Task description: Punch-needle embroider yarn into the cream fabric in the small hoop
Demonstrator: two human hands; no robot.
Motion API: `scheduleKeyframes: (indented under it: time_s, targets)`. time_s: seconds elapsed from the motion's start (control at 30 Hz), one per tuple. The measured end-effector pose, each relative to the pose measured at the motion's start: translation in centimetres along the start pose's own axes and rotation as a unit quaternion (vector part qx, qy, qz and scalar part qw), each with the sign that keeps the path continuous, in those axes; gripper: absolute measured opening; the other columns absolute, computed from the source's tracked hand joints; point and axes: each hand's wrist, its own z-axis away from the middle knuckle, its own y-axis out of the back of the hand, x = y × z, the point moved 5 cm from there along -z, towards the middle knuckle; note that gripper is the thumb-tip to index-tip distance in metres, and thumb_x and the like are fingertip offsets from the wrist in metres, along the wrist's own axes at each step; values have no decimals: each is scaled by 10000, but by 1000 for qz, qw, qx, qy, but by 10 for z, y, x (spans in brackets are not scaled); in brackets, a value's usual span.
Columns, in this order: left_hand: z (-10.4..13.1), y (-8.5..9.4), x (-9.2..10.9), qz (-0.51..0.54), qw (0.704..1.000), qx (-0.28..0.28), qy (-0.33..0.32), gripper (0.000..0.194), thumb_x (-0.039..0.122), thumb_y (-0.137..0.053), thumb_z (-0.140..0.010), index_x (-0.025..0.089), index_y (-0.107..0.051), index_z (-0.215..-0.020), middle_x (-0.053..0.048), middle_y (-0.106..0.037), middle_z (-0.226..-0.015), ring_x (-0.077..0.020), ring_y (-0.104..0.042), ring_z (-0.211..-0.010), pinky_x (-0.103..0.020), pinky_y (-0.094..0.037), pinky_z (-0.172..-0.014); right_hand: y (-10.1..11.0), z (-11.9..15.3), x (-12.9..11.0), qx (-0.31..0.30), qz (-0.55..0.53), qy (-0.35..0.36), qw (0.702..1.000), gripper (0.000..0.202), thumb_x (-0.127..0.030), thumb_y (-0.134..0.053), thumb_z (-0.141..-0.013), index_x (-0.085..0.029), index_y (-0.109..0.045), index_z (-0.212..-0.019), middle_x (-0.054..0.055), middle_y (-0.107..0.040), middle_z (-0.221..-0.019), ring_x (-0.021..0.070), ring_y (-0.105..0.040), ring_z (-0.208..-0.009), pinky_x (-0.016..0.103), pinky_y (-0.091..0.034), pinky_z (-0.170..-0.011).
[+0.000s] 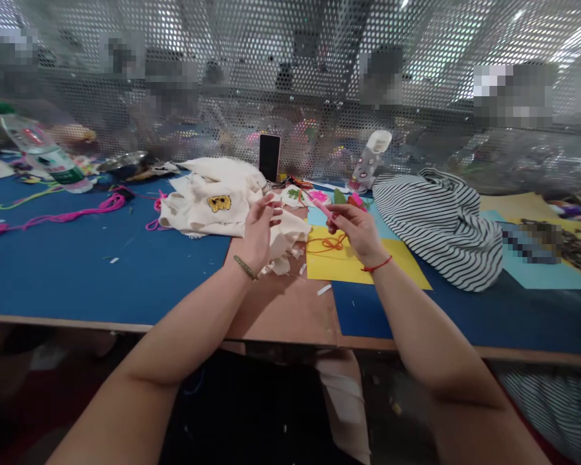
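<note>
Two bare hands are raised over the tabletop point(184, 271). The right hand point(361, 227) holds one pink pen-like tool point(323, 208), its far end pointing toward the left hand point(260, 229); the tool is in the air above one yellow sheet point(392, 261). The left hand's fingers are bent and a little apart, and I cannot tell whether they hold anything. Each wrist carries one band: a greenish one point(245, 267) on the left, a red one point(377, 265) on the right.

One tangle of orange thread point(333, 243) lies on the yellow sheet, between the hands; where its ends run is hard to make out. Beside and behind the left hand is one bunched cream cloth point(193, 210) with one yellow-and-brown patch point(219, 203); the hand hides part of the cloth. At least three small white scraps point(324, 290) lie about.

Farther off are one striped cloth point(440, 226), one upright phone point(270, 157), one bottle point(53, 155) with a green cap, one white-topped container point(368, 161) and one metal bowl point(122, 161). The strands of magenta yarn point(77, 214) are cut off at the left edge. Pixelated patches blot out spots behind the perforated panel point(252, 39).
</note>
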Motion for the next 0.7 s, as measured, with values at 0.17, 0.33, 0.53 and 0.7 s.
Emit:
scheduleKeyframes:
  time_s: [0.17,0.33,0.53,0.7]
  targets:
    - [0,-11,-5,7,996,-88,22,195,336,-630,-886,159,-711,-875,-59,-702,-876,-125,-625,-774,-242,-480,-711,-10,5,0,-33,-1,-17,999,287,-379,-683,-788,-202,-689,-1013,8,-653,-724,131,-593,-660,298,-504,-645]
    - [6,-18,-12,-31,992,-119,38,98,220,-752,-756,140,-698,-741,-5,-638,-661,-86,-559,-627,-228,-459,-673,-16,7,-2,-63,33,-11,997,280,-331,-663,-778,-187,-682,-1017,14,-649,-740,137,-605,-698,283,-490,-644]
    - [12,-22,-13,-83,984,-137,83,82,148,-735,-746,133,-685,-683,-4,-611,-606,-89,-539,-579,-233,-439,-597,-16,8,-4,-77,64,14,995,268,-328,-602,-821,-193,-671,-1041,16,-628,-745,138,-578,-682,298,-483,-654]
    - [10,-21,-23,-82,978,-152,115,70,131,-743,-734,133,-673,-735,-2,-630,-616,-95,-570,-570,-241,-466,-605,-16,8,-4,-81,92,18,992,253,-349,-578,-840,-197,-689,-1010,15,-613,-721,136,-557,-657,284,-457,-616]
